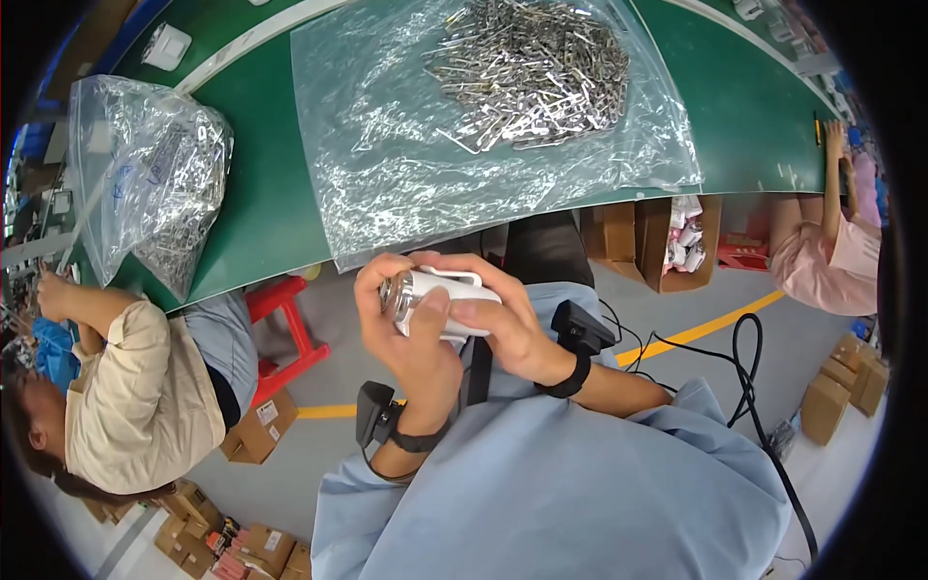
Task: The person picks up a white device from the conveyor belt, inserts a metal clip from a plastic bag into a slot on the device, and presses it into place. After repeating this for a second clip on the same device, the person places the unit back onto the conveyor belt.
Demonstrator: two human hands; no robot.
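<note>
Between my two hands, in front of the bench edge, is a white plastic housing (456, 286) with a shiny, clear-looking round end at its left and a white loop along its far side. My left hand (410, 338) wraps round the shiny end, its thumb lying on the white body. From the other side my right hand (519, 324) grips the body, thumb on top and fingers curled behind. Beyond them a flat clear plastic bag (372, 145) lies on the green bench (261, 145), with a heap of small metal clip-like pieces (541, 82) on it.
A second clear bag (155, 174) of metal pieces sits at the left. A white part (166, 46) stands farther back. Below the bench is a cardboard box (667, 246) of white parts. Co-workers sit on both sides; a red stool (285, 324) is at left. Black cables (754, 387) hang at right.
</note>
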